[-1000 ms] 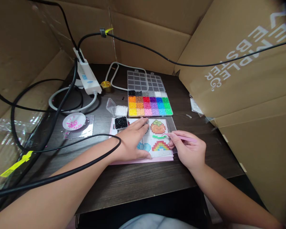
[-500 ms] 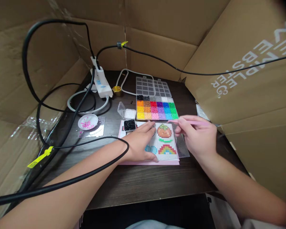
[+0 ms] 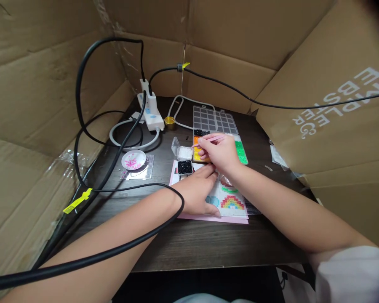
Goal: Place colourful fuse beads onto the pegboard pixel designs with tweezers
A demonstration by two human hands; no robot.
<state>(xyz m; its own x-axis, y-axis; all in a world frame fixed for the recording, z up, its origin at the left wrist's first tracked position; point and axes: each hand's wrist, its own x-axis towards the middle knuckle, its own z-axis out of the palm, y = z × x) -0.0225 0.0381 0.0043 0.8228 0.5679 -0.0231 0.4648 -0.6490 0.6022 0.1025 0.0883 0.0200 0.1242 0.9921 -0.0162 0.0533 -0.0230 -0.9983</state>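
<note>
My left hand (image 3: 197,191) lies flat on a pattern sheet (image 3: 224,212) with pixel pictures, fingers stretched out. A rainbow design shows beside its thumb. Pinched in my right hand (image 3: 223,152) is a pair of pink tweezers (image 3: 216,138), its tip close to a small clear box of white beads (image 3: 185,152) with the lid up; I cannot tell whether it touches. Just in front of that stands a small box of black beads (image 3: 185,167), on the sheet's upper left. My right hand covers much of the coloured bead organizer (image 3: 241,153) and part of the sheet.
To the left, a white dish (image 3: 133,160) of pink beads sits on a clear pegboard (image 3: 147,170). Behind are a power strip (image 3: 151,113) and a gold-coloured cup (image 3: 169,122). A black cable (image 3: 113,250) loops across my left forearm. Cardboard walls (image 3: 227,71) enclose the table.
My right hand has moved left with the tweezers, from beside the sheet to over the bead organizer near the white beads. The left hand stays on the sheet. The whole view has shifted somewhat.
</note>
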